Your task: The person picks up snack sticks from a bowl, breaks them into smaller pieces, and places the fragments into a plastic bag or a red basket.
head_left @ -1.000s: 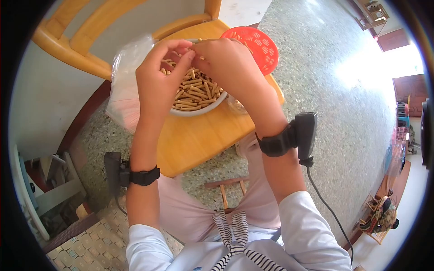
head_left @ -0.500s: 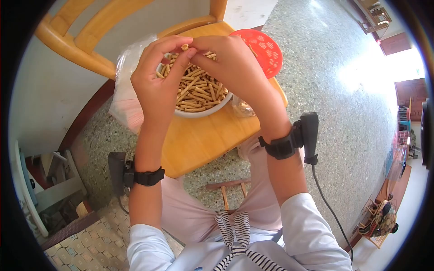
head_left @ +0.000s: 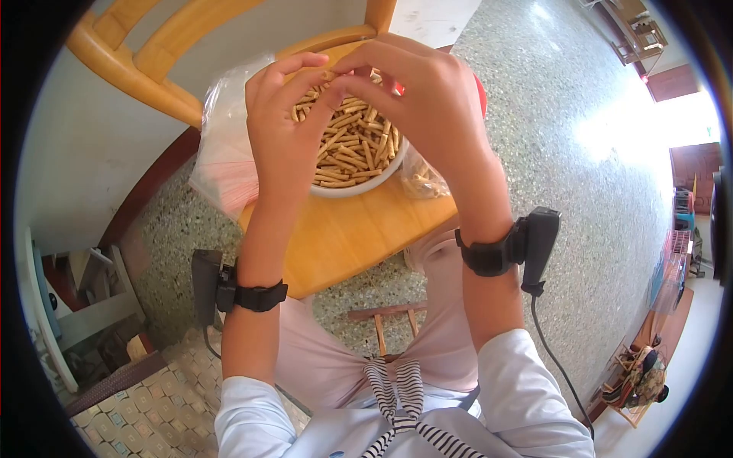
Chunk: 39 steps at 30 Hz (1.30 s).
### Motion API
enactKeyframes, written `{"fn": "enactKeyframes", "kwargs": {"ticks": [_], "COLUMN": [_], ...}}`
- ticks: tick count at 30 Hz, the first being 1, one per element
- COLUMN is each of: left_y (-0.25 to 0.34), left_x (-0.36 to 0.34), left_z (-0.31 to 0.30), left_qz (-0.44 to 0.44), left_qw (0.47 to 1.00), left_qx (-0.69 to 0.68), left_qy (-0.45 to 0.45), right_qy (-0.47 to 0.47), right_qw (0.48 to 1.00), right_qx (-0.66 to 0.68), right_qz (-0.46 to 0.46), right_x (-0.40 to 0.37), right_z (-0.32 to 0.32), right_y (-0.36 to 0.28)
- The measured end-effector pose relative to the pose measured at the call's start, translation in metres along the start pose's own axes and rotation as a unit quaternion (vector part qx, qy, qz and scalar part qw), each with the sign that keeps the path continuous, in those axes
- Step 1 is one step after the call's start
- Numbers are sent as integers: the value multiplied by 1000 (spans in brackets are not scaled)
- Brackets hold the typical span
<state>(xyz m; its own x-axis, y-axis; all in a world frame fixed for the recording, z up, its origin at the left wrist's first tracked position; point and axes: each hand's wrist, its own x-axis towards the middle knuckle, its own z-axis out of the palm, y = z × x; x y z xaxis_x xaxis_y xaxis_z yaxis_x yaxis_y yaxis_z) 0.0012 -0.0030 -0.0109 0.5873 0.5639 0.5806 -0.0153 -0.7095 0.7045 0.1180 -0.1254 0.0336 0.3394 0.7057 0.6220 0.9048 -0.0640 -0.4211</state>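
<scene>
Over a white bowl [head_left: 359,188] heaped with short tan sticks [head_left: 355,149], my two hands meet fingertip to fingertip. My left hand [head_left: 289,107] pinches a small tan stick piece [head_left: 328,75] between thumb and index finger, its other fingers raised. Closed at the same spot, my right hand [head_left: 427,88] has thumb and index finger against the piece; its grip is partly hidden. The bowl stands on a wooden chair seat [head_left: 343,244]. Behind my right hand, a red basket [head_left: 482,95] shows only its edge.
A small clear bag [head_left: 422,179] with tan pieces lies right of the bowl. To the left, a large clear plastic bag [head_left: 221,156] hangs over the seat's edge. The chair's backrest [head_left: 137,84] rises at the far left. Cables run from both wrist straps.
Both hands have shifted slightly right in view, and my right hand has turned, now covering most of the red basket. The small piece stays between the fingertips.
</scene>
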Motion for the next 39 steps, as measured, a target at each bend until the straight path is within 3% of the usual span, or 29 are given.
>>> {"fn": "enactKeyframes", "kwargs": {"ticks": [2, 9, 10, 11, 14, 16, 20, 22, 24, 26, 30, 33, 36, 39], "left_y": [1, 4, 8, 10, 7, 6, 23, 28, 25, 27, 34, 36, 42, 38], "left_x": [-1, -1, 1, 2, 0, -4, -8, -10, -14, -18, -24, -31, -39, -30], "left_z": [1, 2, 2, 2, 2, 6, 6, 9, 12, 14, 20, 27, 34, 27], "left_qz": [32, 11, -38, -87, -116, -114, -131, -98, 24, 37, 102, 145, 90, 135], "left_qw": [999, 1000, 996, 984, 962, 967, 973, 979, 974, 973, 973, 971, 974, 975], "left_qx": [12, -1, -78, -154, -248, -227, -134, -95, -44, -36, 7, 1, -33, -58], "left_qy": [-8, -6, 8, 23, 11, -21, -139, -153, -221, -226, -208, -192, -204, -169], "right_qy": [-3, 27, 28, 24, 7, -162, -294, -314, -334, -271, -280, -290, -280, -258], "right_qw": [1000, 998, 998, 999, 997, 955, 922, 917, 912, 938, 932, 940, 953, 962], "right_qx": [24, 60, 58, 38, 15, -8, 28, 21, 17, 11, 73, 70, 75, 11], "right_qz": [5, -4, -2, 28, 80, 248, 249, 244, 236, 218, 218, 167, 91, 92], "right_x": [0, 1, 0, 0, -6, -13, -35, -30, -29, -31, -28, -26, -30, -27], "right_z": [4, 7, 4, -3, -25, -41, -42, -47, -47, -44, -42, -34, -25, -25], "right_y": [-3, -1, 3, 10, 29, 36, 59, 58, 59, 60, 51, 52, 50, 44]}}
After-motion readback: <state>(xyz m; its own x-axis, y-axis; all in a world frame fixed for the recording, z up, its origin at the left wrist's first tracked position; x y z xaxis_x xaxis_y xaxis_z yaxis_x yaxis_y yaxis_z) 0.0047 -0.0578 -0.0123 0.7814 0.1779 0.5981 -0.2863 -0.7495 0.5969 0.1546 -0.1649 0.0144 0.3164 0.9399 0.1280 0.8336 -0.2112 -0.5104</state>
